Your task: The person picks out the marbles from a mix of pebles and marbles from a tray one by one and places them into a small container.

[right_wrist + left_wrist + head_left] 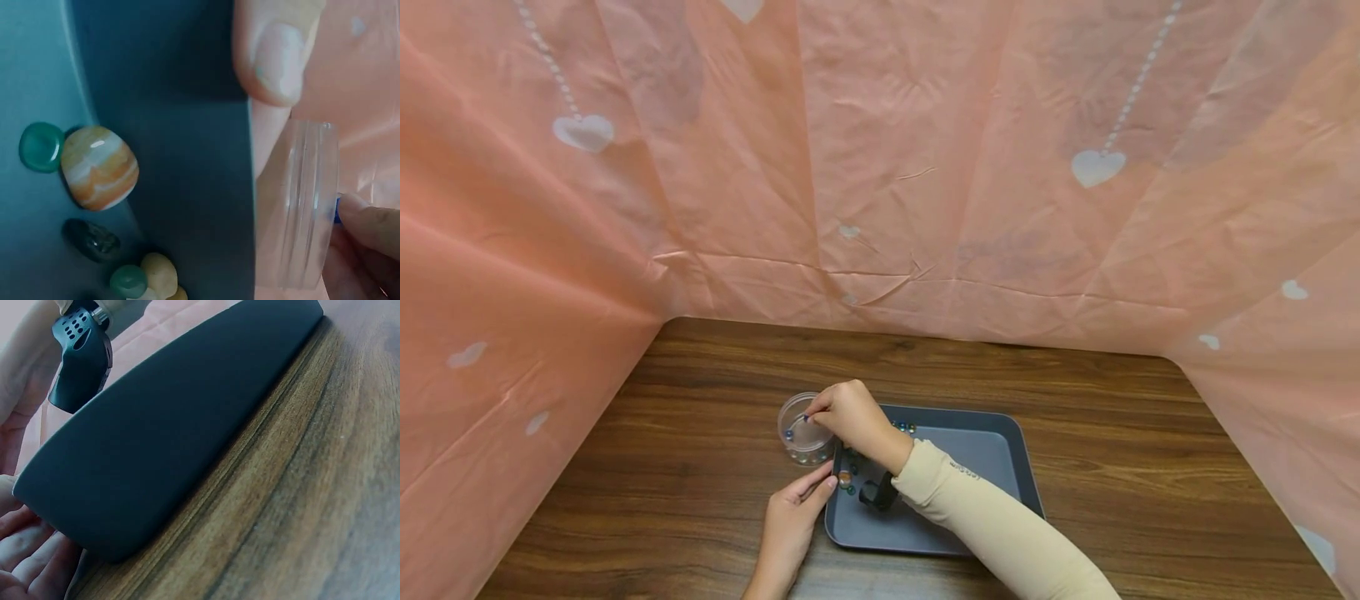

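My right hand [853, 421] pinches a small blue stone [807, 417] between thumb and fingertips, over a round clear plastic container [782, 421]. In the right wrist view only a blue sliver of it shows at the fingertips, close to the container rim [331, 150]. Several small stones lie inside the container. My left hand [790, 517] grips the left wall of a dark grey tray [985, 450], thumb over the rim and fingers outside, as the left wrist view shows. In the tray, near that wall, are an orange-and-white banded stone [100, 169] and a green stone [42, 147].
More polished stones [159, 275] lie along the tray's left side, and several [903, 427] by its far wall. A black wrist camera [877, 493] hangs under my right wrist over the tray. Pink cloth [880, 208] with white hearts borders the wooden table [700, 433] behind and at both sides.
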Tool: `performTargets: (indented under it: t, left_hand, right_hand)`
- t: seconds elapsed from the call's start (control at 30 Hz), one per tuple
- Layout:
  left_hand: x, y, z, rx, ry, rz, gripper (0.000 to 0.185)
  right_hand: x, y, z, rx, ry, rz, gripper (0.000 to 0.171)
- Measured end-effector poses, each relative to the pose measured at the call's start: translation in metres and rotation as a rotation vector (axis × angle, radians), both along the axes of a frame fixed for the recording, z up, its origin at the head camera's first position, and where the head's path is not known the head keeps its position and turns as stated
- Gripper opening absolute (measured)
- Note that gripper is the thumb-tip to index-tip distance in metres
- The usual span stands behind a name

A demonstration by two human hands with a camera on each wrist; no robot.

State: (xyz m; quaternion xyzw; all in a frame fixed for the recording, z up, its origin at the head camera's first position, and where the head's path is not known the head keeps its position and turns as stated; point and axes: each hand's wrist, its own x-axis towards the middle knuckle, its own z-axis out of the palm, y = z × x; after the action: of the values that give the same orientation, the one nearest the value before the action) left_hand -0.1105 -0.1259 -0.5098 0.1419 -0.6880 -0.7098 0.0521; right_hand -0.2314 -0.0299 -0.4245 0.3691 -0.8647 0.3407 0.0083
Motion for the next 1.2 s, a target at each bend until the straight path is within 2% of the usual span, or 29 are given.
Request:
performTargets:
  t: [0.2, 0.27, 0.43, 0.67, 0.87, 0.97, 1.2]
  left_hand:
    - [0.0, 0.0, 0.0, -0.005, 0.002, -0.001, 0.035]
    - [0.0, 0.0, -0.001, -0.001, 0.001, -0.001, 0.036]
    - [0.0, 0.001, -0.001, 0.002, 0.003, -0.002, 0.036]
    - [0.0, 0.001, 0.0, 0.018, 0.014, 0.009, 0.035]
    - [0.0, 0.001, 0.0, 0.005, 0.008, 0.015, 0.035]
    - [0.0, 0.001, 0.0, 0.001, 0.005, 0.015, 0.035]
    - [0.0, 0.003, 0.0, 0.012, 0.01, 0.018, 0.035]
  right_hand:
    - [-0.001, 0.0, -0.002, -0.01, 0.023, 0.006, 0.005]
    - [-0.001, 0.002, -0.001, -0.038, -0.006, 0.002, 0.005]
    - [-0.002, 0.014, -0.001, -0.144, -0.157, -0.078, 0.009]
    - [-0.007, 0.054, -0.007, -0.269, -0.33, -0.294, 0.012]
    - [0.0, 0.081, -0.022, -0.278, -0.463, -0.335, 0.012]
    - [0.002, 0.089, -0.03, -0.274, -0.484, -0.343, 0.011]
    - [0.0, 0.098, -0.043, -0.235, -0.456, -0.373, 0.01]
